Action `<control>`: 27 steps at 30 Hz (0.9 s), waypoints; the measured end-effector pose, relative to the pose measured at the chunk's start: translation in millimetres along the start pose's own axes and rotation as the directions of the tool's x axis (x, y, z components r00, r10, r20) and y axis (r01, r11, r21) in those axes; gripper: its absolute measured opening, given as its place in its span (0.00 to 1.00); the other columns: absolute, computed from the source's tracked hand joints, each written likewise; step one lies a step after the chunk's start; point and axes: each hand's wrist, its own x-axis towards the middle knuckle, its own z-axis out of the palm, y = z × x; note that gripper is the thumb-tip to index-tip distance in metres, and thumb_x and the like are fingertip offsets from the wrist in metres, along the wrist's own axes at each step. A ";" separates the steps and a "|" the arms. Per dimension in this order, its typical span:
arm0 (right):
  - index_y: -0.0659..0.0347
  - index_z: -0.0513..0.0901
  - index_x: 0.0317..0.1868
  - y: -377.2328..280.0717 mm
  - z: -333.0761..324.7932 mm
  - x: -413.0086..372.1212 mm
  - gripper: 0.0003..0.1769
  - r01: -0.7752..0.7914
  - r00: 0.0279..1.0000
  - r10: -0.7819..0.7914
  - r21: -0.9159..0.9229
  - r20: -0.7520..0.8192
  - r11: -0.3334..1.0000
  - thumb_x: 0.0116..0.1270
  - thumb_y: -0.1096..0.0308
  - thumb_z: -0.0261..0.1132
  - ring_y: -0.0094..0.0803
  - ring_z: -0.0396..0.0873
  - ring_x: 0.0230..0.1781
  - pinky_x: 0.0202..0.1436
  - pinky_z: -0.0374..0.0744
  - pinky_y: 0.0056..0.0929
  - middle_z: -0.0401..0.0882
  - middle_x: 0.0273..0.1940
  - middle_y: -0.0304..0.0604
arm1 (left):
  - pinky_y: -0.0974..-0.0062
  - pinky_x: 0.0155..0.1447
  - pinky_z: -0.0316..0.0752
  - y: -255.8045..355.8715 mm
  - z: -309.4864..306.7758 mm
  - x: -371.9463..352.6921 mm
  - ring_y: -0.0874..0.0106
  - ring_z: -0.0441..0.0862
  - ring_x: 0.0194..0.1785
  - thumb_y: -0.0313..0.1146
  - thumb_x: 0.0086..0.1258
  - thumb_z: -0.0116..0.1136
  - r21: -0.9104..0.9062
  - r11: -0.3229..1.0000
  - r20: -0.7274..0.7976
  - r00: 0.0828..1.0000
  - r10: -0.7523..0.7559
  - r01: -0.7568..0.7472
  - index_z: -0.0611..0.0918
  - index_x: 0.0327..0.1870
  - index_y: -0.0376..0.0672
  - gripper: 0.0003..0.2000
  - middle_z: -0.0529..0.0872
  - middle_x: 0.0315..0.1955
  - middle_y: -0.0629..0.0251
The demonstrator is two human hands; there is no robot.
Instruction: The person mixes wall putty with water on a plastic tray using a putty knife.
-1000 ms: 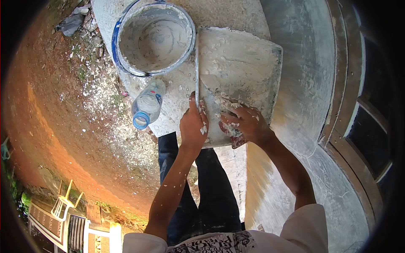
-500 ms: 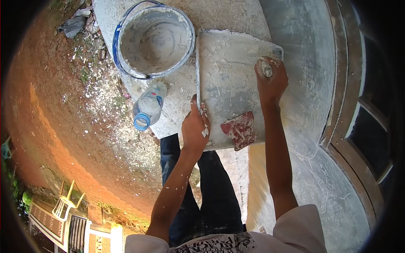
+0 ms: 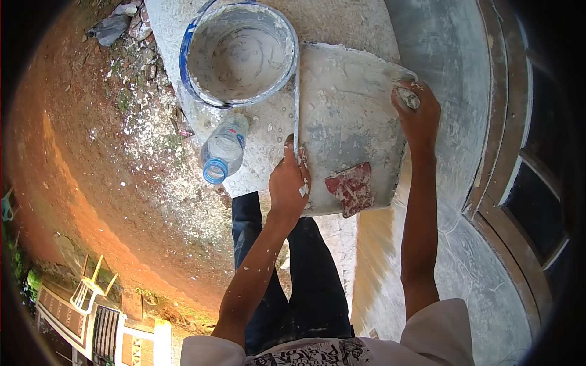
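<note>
A shallow tray (image 3: 348, 122) smeared with pale paste rests on the whitish slab. My left hand (image 3: 290, 183) is closed on the tray's left rim, with flecks of paste on its fingers. At the tray's upper right corner is my right hand (image 3: 417, 110), its fingers wrapped round a small paste-covered lump or handle that I cannot make out. A red, paste-smeared scraper piece (image 3: 352, 189) lies in the lower part of the tray. Left of the tray stands a bucket (image 3: 241, 58) coated inside with paste. Below the bucket, an uncapped clear plastic bottle (image 3: 225, 148) lies tilted.
The slab (image 3: 262, 131) carries bucket, bottle and tray. Reddish ground (image 3: 116, 171) spattered with white is at the left. On the right are a grey cement floor (image 3: 445, 165) and a framed window (image 3: 528, 201). A yellowish chair (image 3: 91, 285) stands at the lower left.
My right hand has moved right, to the tray's edge. Bucket, bottle and tray's left rim appear slightly further right in the view. My left hand keeps its hold on the rim.
</note>
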 end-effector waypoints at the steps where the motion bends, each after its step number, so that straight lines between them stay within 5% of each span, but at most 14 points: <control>1: 0.60 0.87 0.42 2.5 6.5 -2.8 0.14 0.001 1.000 -0.004 -0.090 -0.023 0.996 0.53 0.71 0.76 0.45 0.85 0.43 0.49 0.81 0.36 0.86 0.42 0.47 | 0.53 0.37 0.76 -0.1 2.9 0.9 0.45 0.83 0.31 0.21 0.66 0.52 -0.010 1.000 0.001 1.000 0.004 -0.004 0.59 0.73 0.34 0.32 0.83 0.28 0.44; 6: 0.58 0.87 0.42 -26.8 38.5 -1.1 0.16 0.020 1.000 -0.019 -0.260 0.007 0.965 0.53 0.66 0.77 0.48 0.84 0.41 0.47 0.81 0.40 0.84 0.42 0.46 | 0.53 0.36 0.76 2.1 -2.4 -2.1 0.46 0.83 0.32 0.22 0.67 0.52 0.023 1.000 0.022 1.000 -0.011 0.011 0.59 0.74 0.36 0.32 0.84 0.28 0.45; 19: 0.54 0.88 0.47 -90.7 74.6 16.9 0.19 0.147 0.978 -0.149 0.025 0.143 0.989 0.51 0.67 0.77 0.43 0.83 0.36 0.43 0.81 0.38 0.82 0.39 0.44 | 0.55 0.36 0.76 -1.7 -1.2 1.5 0.48 0.83 0.31 0.22 0.67 0.53 0.045 0.998 0.027 0.999 -0.036 0.035 0.58 0.73 0.34 0.32 0.83 0.27 0.45; 21: 0.53 0.88 0.48 -82.8 65.1 20.6 0.20 0.104 0.950 -0.124 0.085 0.287 0.991 0.52 0.68 0.76 0.43 0.83 0.35 0.43 0.81 0.38 0.81 0.39 0.45 | 0.54 0.35 0.76 1.5 -2.6 -0.4 0.47 0.83 0.31 0.23 0.66 0.53 0.059 0.997 0.058 0.997 -0.057 0.054 0.59 0.73 0.33 0.32 0.83 0.27 0.46; 22: 0.53 0.88 0.47 -71.9 68.0 22.4 0.19 0.237 0.939 -0.271 0.175 0.213 0.956 0.51 0.68 0.77 0.43 0.83 0.36 0.43 0.81 0.38 0.81 0.41 0.45 | 0.54 0.35 0.76 -0.4 -0.6 -0.9 0.47 0.83 0.31 0.23 0.66 0.53 0.054 0.997 0.061 0.996 -0.057 0.054 0.59 0.73 0.33 0.32 0.83 0.27 0.46; 27: 0.57 0.89 0.44 -54.2 56.3 19.1 0.19 0.296 0.892 -0.341 0.187 0.297 0.937 0.49 0.69 0.78 0.45 0.83 0.40 0.47 0.81 0.37 0.83 0.44 0.47 | 0.54 0.36 0.76 -3.6 2.2 0.5 0.46 0.83 0.31 0.23 0.66 0.53 0.027 0.999 0.030 0.999 -0.040 0.039 0.59 0.73 0.34 0.32 0.83 0.27 0.45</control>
